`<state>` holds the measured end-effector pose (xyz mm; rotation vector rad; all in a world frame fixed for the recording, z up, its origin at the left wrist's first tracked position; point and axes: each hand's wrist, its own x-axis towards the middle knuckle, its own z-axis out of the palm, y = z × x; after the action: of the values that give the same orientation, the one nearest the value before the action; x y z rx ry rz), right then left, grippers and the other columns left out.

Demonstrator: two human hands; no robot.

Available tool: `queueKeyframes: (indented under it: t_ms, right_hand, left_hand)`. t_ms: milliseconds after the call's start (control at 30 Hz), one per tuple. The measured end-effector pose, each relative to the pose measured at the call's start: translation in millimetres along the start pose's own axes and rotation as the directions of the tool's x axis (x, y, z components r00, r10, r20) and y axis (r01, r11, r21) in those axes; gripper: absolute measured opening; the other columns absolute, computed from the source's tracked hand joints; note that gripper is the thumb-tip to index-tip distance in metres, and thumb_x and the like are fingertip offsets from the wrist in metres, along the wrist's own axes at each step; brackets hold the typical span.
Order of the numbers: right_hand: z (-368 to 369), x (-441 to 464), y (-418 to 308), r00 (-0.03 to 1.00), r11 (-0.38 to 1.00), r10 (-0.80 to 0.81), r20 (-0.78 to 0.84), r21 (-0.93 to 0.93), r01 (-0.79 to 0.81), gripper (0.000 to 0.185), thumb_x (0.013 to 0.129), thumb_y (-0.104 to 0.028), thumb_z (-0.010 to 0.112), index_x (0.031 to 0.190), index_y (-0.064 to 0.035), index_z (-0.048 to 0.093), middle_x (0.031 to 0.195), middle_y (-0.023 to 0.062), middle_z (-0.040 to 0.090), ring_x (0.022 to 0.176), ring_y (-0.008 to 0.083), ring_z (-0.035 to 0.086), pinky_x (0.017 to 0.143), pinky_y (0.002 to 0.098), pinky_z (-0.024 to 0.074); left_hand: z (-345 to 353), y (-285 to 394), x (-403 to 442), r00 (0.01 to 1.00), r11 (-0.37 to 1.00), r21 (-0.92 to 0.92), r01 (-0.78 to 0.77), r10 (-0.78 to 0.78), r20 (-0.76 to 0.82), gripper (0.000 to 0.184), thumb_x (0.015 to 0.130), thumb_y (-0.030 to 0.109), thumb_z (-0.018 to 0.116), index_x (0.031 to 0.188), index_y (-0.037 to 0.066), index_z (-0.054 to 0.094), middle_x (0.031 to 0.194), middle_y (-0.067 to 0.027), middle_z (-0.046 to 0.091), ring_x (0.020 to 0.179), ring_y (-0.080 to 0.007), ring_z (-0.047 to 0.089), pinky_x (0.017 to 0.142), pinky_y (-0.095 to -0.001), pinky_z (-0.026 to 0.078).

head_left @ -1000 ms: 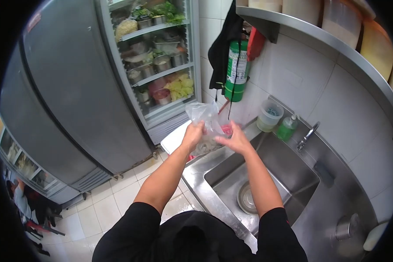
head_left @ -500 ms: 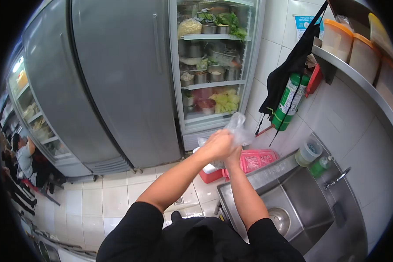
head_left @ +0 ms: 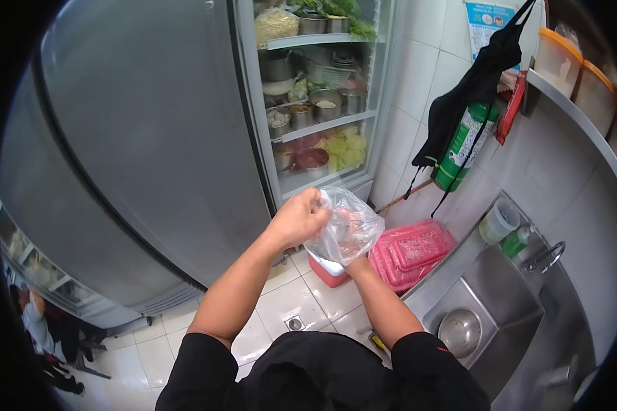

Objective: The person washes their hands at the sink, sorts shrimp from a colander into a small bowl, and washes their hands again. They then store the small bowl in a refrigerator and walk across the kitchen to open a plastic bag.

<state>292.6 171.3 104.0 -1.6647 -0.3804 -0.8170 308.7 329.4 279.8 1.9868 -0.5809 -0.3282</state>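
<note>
A clear plastic bag (head_left: 336, 229) is held up in front of me, above a red and white box (head_left: 329, 270). My left hand (head_left: 300, 218) pinches the bag's edge between its curled fingers. Over on the other side, my right hand (head_left: 354, 236) is inside or behind the bag and shows blurred through the thin plastic. How its fingers are set cannot be made out. Below and to the right of the bag lies a pinkish-red plastic tray or lid (head_left: 415, 255) that looks wrapped in film.
A glass-door fridge (head_left: 384, 103) with pots and vegetables stands ahead, beside tall steel doors (head_left: 151, 137). At right is a steel sink (head_left: 507, 294) holding a metal bowl (head_left: 459, 332). A green extinguisher (head_left: 463, 151) and black apron (head_left: 469, 89) hang on the wall. A person (head_left: 38, 329) sits far left.
My hands have moved apart, and the bag between them is now spread wider. The left hand has shifted left. My view has turned and come closer to the fridge and the pinkish-red tray.
</note>
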Motion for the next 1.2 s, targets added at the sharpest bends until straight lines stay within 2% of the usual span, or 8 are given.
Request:
queueKeyframes:
  t_ms: [33, 167, 467, 667, 767, 867, 967, 1200]
  right_hand:
    - [0.6, 4.0, 4.6, 0.992, 0.938, -0.123, -0.002, -0.327, 0.115, 0.064, 0.075, -0.014, 0.077, 0.131, -0.0026, 0.048, 0.115, 0.0183, 0.057, 0.107, 0.0377, 0.056, 0.091, 0.0467, 0.0457]
    - [24.5, 4.8, 20.6, 0.976, 0.852, -0.186, -0.115, -0.513, 0.103, 0.083, 0.072, -0.021, 0.081, 0.138, 0.0047, 0.037, 0.120, 0.0252, 0.054, 0.110, 0.0435, 0.054, 0.095, 0.0508, 0.0424]
    - [59.7, 2.3, 55.7, 0.973, 0.970, 0.206, 0.100, -0.152, -0.190, 0.132, 0.066, -0.043, 0.086, 0.147, 0.0105, -0.004, 0.150, 0.0299, 0.019, 0.138, 0.0454, 0.024, 0.114, 0.0516, 0.0207]
    - [40.4, 38.0, 86.8, 0.967, 0.998, -0.055, 0.249, 0.037, 0.047, 0.100, 0.085, -0.058, 0.060, 0.148, 0.0070, 0.019, 0.153, 0.0255, 0.022, 0.140, 0.0419, 0.024, 0.115, 0.0476, 0.0211]
    - [41.9, 59.0, 82.6, 0.780, 0.798, 0.440, 0.444, 0.205, -0.567, 0.070, 0.098, -0.048, 0.042, 0.144, 0.0042, 0.036, 0.154, 0.0213, 0.027, 0.141, 0.0373, 0.025, 0.115, 0.0428, 0.0220]
    - [49.1, 85.1, 83.7, 0.710, 0.803, 0.446, 0.545, 0.107, -0.586, 0.059, 0.101, -0.038, 0.034, 0.142, 0.0044, 0.039, 0.154, 0.0197, 0.028, 0.141, 0.0348, 0.026, 0.115, 0.0396, 0.0214]
    - [72.3, 106.4, 75.0, 0.827, 0.985, 0.169, 0.535, -0.070, -0.156, 0.062, 0.101, -0.043, 0.034, 0.144, 0.0018, 0.038, 0.153, 0.0213, 0.030, 0.141, 0.0370, 0.027, 0.115, 0.0399, 0.0220]
    - [89.1, 148.7, 57.3, 0.623, 0.903, 0.421, 0.659, -0.374, -0.213, 0.051, 0.097, -0.046, 0.049, 0.126, -0.0058, 0.062, 0.129, 0.0186, 0.055, 0.120, 0.0315, 0.053, 0.103, 0.0363, 0.0389]
  left_hand:
    - [-1.5, -15.8, 8.6, 0.996, 0.993, -0.080, -0.082, 0.078, -0.050, 0.028, 0.094, 0.026, 0.058, 0.105, 0.000, 0.060, 0.078, -0.0041, 0.063, 0.067, -0.0112, 0.060, 0.057, -0.0273, 0.049]
    - [-21.9, -28.0, 27.4, 0.957, 0.946, -0.213, -0.244, 0.199, -0.211, 0.018, 0.092, 0.008, 0.045, 0.097, 0.002, 0.062, 0.072, -0.0008, 0.058, 0.061, -0.0085, 0.054, 0.055, -0.0271, 0.046]
    - [-33.4, -66.4, 64.1, 0.967, 0.991, -0.089, -0.099, 0.074, -0.245, 0.022, 0.089, 0.006, 0.042, 0.098, 0.002, 0.061, 0.076, -0.0027, 0.057, 0.069, -0.0096, 0.055, 0.064, -0.0275, 0.047]
    - [-65.1, -82.9, 69.2, 0.875, 0.987, -0.158, 0.007, -0.082, -0.476, 0.019, 0.097, 0.012, 0.044, 0.105, 0.003, 0.059, 0.075, 0.0034, 0.052, 0.067, -0.0048, 0.047, 0.060, -0.0222, 0.040]
    - [-73.8, -98.4, 63.9, 0.865, 0.990, -0.136, 0.039, -0.102, -0.492, 0.021, 0.098, 0.015, 0.046, 0.107, 0.003, 0.060, 0.072, 0.0050, 0.049, 0.066, -0.0044, 0.044, 0.059, -0.0223, 0.040]
    - [-82.4, -109.7, 61.6, 0.824, 0.996, -0.086, 0.016, -0.062, -0.563, 0.022, 0.099, 0.019, 0.048, 0.107, 0.004, 0.061, 0.071, 0.0055, 0.048, 0.065, -0.0044, 0.044, 0.060, -0.0232, 0.041]
    - [-96.0, -115.7, 51.7, 0.777, 0.998, 0.045, 0.044, -0.006, -0.629, 0.022, 0.099, 0.019, 0.048, 0.105, 0.003, 0.062, 0.072, 0.0028, 0.052, 0.066, -0.0063, 0.047, 0.062, -0.0253, 0.043]
    - [-115.5, -171.8, 36.6, 0.746, 0.985, 0.143, 0.094, 0.026, -0.665, 0.022, 0.098, 0.020, 0.049, 0.106, 0.003, 0.061, 0.081, -0.0126, 0.064, 0.075, -0.0237, 0.062, 0.073, -0.0351, 0.049]
